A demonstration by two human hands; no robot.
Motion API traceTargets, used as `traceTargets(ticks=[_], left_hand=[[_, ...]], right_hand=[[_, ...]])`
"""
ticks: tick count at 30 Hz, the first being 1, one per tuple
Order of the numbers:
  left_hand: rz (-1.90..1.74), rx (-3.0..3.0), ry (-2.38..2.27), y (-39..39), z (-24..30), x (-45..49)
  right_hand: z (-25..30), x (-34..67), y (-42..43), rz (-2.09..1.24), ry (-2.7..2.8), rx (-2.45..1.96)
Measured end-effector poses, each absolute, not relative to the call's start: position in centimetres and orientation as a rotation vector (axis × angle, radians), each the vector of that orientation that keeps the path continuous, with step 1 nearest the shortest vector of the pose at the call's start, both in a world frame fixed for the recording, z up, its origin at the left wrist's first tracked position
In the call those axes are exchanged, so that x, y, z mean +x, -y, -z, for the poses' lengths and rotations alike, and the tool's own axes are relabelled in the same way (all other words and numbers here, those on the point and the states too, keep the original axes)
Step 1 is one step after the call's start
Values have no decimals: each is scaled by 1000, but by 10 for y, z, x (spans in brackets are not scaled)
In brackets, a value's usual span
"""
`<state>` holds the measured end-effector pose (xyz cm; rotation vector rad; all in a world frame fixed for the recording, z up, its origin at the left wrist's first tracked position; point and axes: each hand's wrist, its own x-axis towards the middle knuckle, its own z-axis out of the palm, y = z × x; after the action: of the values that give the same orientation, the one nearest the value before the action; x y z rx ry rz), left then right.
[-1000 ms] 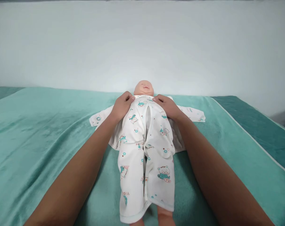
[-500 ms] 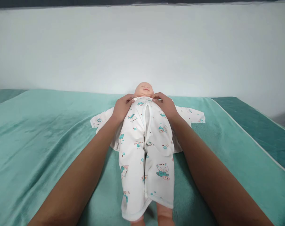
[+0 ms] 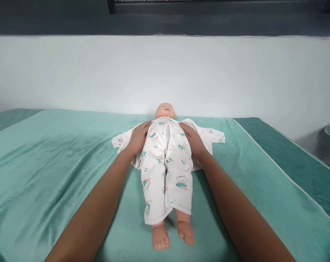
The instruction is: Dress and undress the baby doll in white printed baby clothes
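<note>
A baby doll (image 3: 166, 108) lies on its back on a teal blanket (image 3: 44, 163), head toward the wall, bare feet toward me. White printed trousers (image 3: 167, 174) lie over its body from chest to ankles. A matching white shirt (image 3: 211, 135) is spread under it, sleeves out to both sides. My left hand (image 3: 138, 136) rests flat on the left side of the doll's torso, fingers stretched out. On the right side of the torso my right hand (image 3: 191, 137) lies flat in the same way. Neither hand holds anything.
The teal blanket covers a wide bed-like surface. A darker green strip (image 3: 290, 153) with a white border runs along its right edge. A white wall (image 3: 165, 72) stands close behind the doll's head, with a dark window frame (image 3: 208, 14) above.
Both hands slid down from the doll's shoulders to the sides of its torso. My view pulled back and tilted up, so the doll's feet and the window frame now show.
</note>
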<state>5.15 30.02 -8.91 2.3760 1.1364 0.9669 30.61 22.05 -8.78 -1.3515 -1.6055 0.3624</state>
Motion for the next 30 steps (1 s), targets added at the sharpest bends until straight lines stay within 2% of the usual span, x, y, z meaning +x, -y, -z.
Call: traceTargets(ticks=[5,11,15,23,30], left_hand=[[-988,2423,-982,-271,95,40],[-1226,2237,-1066,-234,88,43],[-1374,1901,-1123,-222,83,50],[-1155,1143,-1086,-213,85,57],[-1048,986,-873,-206,64,63]], right_hand=[[99,300,-197,-239,1397,-1454],[87,295,-182,-647,1196,-1604],[67,288,-173,-912,1202,-1432],[65,275,-175,-1163,908,-1249],[68,278,-176,-1273,901,-1179]])
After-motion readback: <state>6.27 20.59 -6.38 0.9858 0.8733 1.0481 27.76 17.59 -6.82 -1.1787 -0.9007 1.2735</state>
